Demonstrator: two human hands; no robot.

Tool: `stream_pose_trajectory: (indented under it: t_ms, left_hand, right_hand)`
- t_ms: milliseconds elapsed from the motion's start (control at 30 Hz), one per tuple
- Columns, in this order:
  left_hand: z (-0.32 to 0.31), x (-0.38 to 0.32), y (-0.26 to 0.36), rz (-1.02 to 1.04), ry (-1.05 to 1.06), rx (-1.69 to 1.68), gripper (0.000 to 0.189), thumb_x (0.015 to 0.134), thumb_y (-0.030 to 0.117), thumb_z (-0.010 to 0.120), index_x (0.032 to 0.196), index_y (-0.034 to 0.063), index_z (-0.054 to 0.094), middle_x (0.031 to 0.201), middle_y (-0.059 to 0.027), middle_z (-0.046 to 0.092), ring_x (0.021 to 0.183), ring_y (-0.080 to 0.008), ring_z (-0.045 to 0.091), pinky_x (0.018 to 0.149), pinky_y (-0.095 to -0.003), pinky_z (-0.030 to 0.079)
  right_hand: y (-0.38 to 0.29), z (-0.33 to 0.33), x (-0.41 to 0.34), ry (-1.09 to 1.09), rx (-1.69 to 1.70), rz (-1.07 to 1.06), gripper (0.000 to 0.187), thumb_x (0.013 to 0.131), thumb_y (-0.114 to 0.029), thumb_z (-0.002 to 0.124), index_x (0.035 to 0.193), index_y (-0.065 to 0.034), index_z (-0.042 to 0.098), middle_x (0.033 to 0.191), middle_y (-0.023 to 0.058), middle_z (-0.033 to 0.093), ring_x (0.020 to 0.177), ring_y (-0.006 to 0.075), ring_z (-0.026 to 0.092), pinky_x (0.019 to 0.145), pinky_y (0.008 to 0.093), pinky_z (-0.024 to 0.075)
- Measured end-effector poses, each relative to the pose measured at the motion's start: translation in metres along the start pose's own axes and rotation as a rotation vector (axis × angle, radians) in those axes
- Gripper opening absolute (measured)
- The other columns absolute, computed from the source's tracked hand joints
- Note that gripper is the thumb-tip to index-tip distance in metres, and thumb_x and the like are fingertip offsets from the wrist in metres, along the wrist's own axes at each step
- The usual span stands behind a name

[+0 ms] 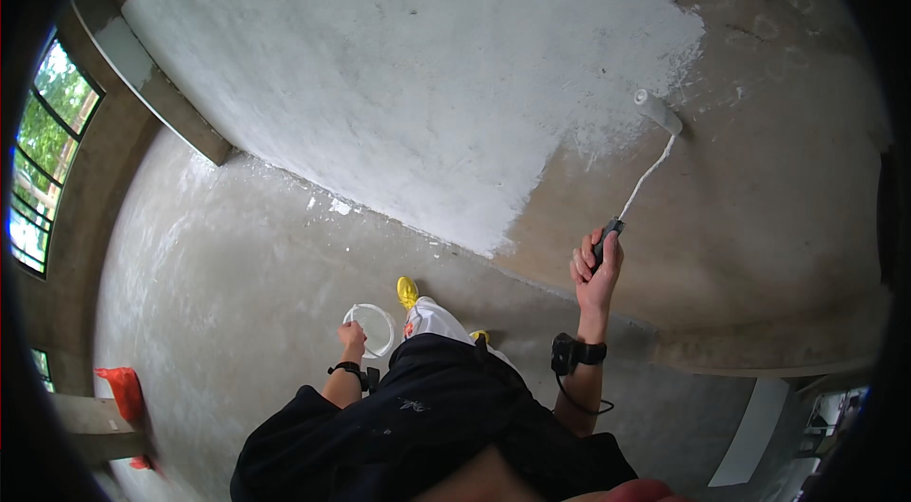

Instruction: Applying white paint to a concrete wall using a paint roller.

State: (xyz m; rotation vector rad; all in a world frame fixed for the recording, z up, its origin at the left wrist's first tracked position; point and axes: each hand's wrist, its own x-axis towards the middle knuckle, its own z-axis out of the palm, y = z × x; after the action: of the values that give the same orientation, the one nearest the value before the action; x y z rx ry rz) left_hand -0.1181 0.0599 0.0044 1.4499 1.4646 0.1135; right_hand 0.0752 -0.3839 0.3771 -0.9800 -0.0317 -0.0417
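Note:
My right hand [596, 266] grips the dark handle of a paint roller [658, 113], arm raised toward the wall. The roller's white, paint-coated sleeve is at the wall, by the ragged right edge of the white paint [398, 53]; its bent wire frame is also coated white. Bare grey-brown plaster [769, 203] lies to the right of and below the painted area. Low on the left, my left hand [351, 335] holds a translucent plastic bucket [383, 325] at its rim. How much paint is inside is hard to tell.
White splashes [340, 206] mark the concrete floor [235, 274] along the wall's foot. A pillar [185, 114] juts out at the left, near a window [53, 146]. An orange-red bag [124, 392] sits at lower left. A pale panel [751, 434] is at lower right.

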Motion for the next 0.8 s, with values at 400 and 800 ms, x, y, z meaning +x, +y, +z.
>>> stream_pose_trajectory:
  t_ms: [400, 800]
  left_hand:
    - [-0.003, -0.001, -0.011, 0.048, -0.013, -0.017, 0.022, 0.086, 0.012, 0.054, 0.079, -0.0055, 0.065, 0.060, -0.0096, 0.059, 0.046, -0.0189, 0.056, 0.040, -0.0333, 0.047]
    - [-0.014, -0.003, -0.016, 0.011, -0.037, -0.028, 0.019, 0.086, 0.010, 0.054, 0.084, -0.0053, 0.065, 0.064, -0.0101, 0.060, 0.047, -0.0189, 0.056, 0.042, -0.0324, 0.047]
  right_hand:
    - [0.057, -0.035, 0.013, 0.598, -1.340, -0.578, 0.021, 0.097, -0.021, 0.055, 0.094, -0.0007, 0.052, 0.075, 0.0188, 0.060, 0.070, 0.0380, 0.063, 0.057, 0.0440, 0.0475]
    - [0.023, -0.040, 0.021, 0.582, -1.606, -0.647, 0.017, 0.093, -0.011, 0.059, 0.101, 0.0013, 0.051, 0.083, 0.0199, 0.065, 0.075, 0.0370, 0.066, 0.058, 0.0430, 0.0526]
